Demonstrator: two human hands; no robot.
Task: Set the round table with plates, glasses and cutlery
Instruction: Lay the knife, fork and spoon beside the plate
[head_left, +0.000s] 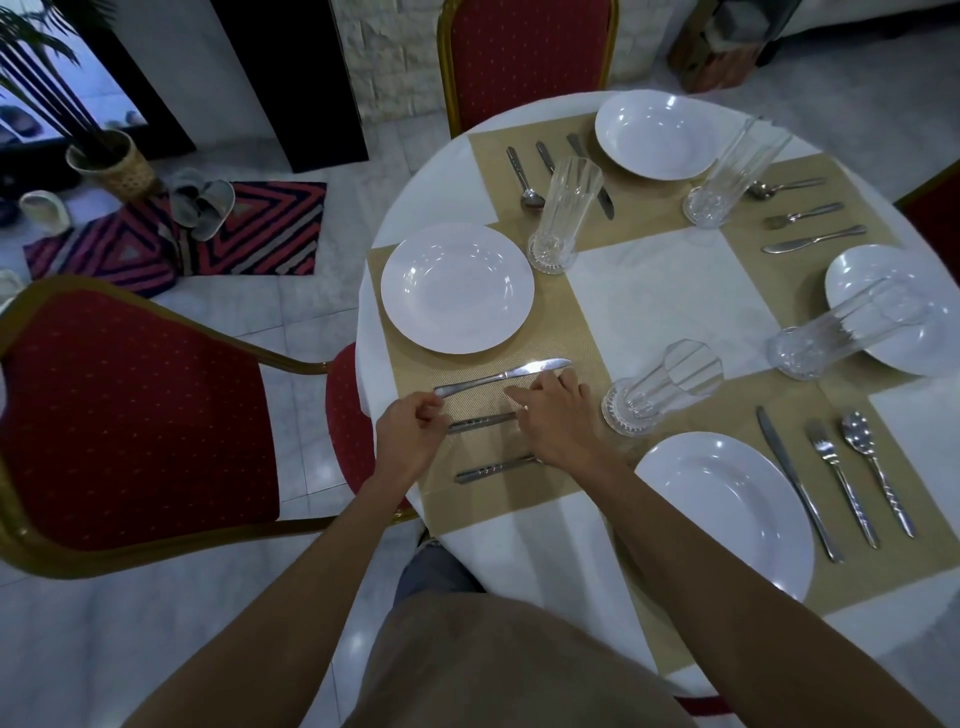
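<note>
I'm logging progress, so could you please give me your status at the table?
Left hand pinches knife handle; right hand touches its blade end. Knife on placemat beside plate. Glass stands clear.

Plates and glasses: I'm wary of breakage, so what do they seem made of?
Plates: glossy white with sharp light glints, so likely glazed ceramic, though melamine can't be ruled out. Glasses: clear, with ribbed, faceted walls, so probably cut glass, possibly acrylic.

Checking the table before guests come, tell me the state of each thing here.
knife, handle end pinched by left hand
right hand, fingertips at the knife's blade
two other utensils, lying on the mat, ends hidden under right hand
four glasses, upright, empty
four plates, empty
</note>
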